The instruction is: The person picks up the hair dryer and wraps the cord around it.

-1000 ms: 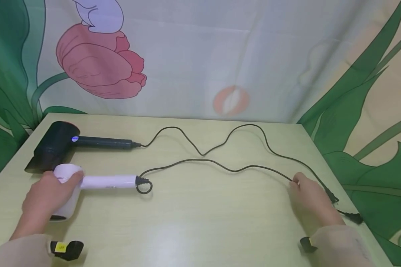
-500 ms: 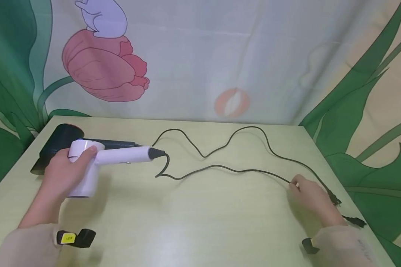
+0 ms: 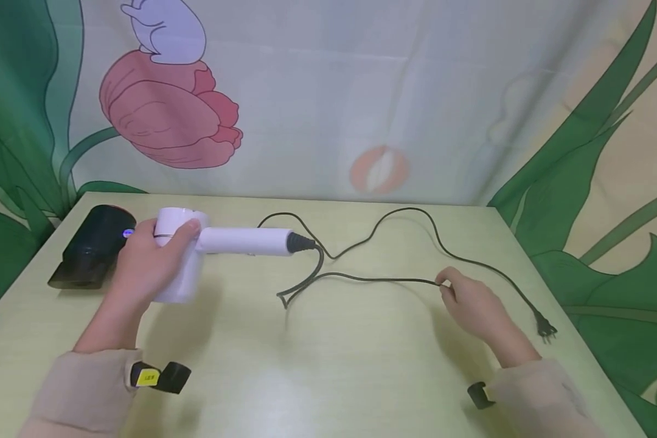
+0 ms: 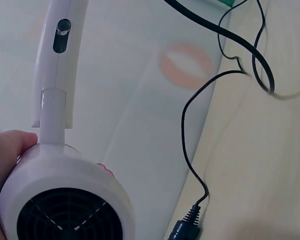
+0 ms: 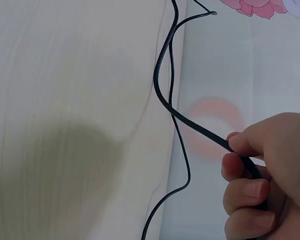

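Observation:
My left hand grips the barrel of a white hair dryer, held up over the table with its handle pointing right. The left wrist view shows the dryer's dark round grille and a slide switch on the handle. From the handle end its black cord dips in a bend and runs to my right hand, which pinches it between thumb and fingers, as the right wrist view also shows. The cord's far end is hidden by the right hand and arm. Behind the left hand lies a black hair dryer, its handle covered.
The black dryer's cord waves along the back of the pale table to a plug near the right edge. A printed curtain hangs right behind the table. Black wrist cameras sit at both sleeves.
My left hand has lifted the white hair dryer off the table and moved it right and back. My right hand has shifted left with the cord, whose bend has grown.

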Tool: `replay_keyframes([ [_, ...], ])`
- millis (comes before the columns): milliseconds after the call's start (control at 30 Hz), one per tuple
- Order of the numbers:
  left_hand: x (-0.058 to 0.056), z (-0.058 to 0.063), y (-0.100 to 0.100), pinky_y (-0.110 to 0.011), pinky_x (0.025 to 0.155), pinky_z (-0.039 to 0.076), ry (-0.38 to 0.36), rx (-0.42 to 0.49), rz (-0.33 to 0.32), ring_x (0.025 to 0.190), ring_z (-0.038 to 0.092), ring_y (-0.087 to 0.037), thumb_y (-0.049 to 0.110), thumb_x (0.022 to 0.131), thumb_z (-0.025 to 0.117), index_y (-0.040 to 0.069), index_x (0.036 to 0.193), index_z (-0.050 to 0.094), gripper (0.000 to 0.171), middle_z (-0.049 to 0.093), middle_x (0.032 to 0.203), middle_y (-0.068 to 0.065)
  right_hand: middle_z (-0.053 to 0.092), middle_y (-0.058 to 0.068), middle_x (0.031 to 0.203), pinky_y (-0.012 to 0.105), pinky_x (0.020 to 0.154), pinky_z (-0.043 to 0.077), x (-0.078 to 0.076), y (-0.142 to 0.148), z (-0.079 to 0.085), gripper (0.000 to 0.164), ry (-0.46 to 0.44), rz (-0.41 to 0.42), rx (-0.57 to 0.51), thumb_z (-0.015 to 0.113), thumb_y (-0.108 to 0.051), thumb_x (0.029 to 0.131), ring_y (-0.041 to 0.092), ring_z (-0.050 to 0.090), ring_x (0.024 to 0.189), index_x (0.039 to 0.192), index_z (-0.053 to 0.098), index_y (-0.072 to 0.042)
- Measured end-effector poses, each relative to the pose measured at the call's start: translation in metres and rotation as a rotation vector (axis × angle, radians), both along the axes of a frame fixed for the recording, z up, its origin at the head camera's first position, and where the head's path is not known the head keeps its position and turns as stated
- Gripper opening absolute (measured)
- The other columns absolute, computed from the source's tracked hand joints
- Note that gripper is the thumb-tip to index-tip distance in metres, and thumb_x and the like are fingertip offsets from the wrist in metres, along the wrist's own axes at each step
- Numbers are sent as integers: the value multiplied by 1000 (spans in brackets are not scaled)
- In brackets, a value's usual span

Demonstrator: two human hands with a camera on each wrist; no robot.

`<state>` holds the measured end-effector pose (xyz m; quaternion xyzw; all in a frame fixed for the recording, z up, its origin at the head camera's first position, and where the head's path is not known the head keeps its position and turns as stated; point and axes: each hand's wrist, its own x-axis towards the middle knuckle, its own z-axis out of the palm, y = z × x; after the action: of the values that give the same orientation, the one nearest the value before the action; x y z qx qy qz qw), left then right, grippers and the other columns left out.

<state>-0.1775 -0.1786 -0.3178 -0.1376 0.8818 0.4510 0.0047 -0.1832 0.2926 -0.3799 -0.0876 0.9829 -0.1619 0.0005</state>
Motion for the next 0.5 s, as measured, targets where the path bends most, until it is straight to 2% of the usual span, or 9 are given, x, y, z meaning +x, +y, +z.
replay_keyframes([
  [100,1,2,5,-59,76,50,-9,1,-9,111,45,-43,73,84,37,2,149,15,99,38,135,-28,45,1,60,28,45,33,-1,-2,-1,22,-7,-7,-2,46,-14,97,13,38,48,117,54,-9],
  [167,3,3,7,-57,75,50,-3,-4,-30,111,45,-43,73,84,38,2,149,16,98,39,135,-27,53,3,65,29,47,35,-4,-1,-3,24,-16,-17,13,47,-14,96,14,41,51,117,55,-6],
  [300,6,5,15,-48,70,51,22,-50,-130,107,49,-41,71,85,41,4,148,20,96,43,132,-25,64,7,79,30,55,42,-17,0,1,25,-19,-21,53,49,-15,96,14,49,58,111,61,1],
  [400,8,2,26,-44,69,50,41,-122,-244,102,53,-38,68,86,46,4,146,27,90,49,127,-23,65,10,82,31,58,44,-27,-2,16,26,-10,-14,57,47,-16,97,15,50,60,108,62,3],
  [500,7,-6,40,-40,66,50,36,-208,-334,95,58,-33,67,85,50,5,140,36,84,56,118,-19,64,11,81,32,58,44,-35,-11,38,29,6,-1,16,45,-18,99,17,50,60,110,59,4],
])
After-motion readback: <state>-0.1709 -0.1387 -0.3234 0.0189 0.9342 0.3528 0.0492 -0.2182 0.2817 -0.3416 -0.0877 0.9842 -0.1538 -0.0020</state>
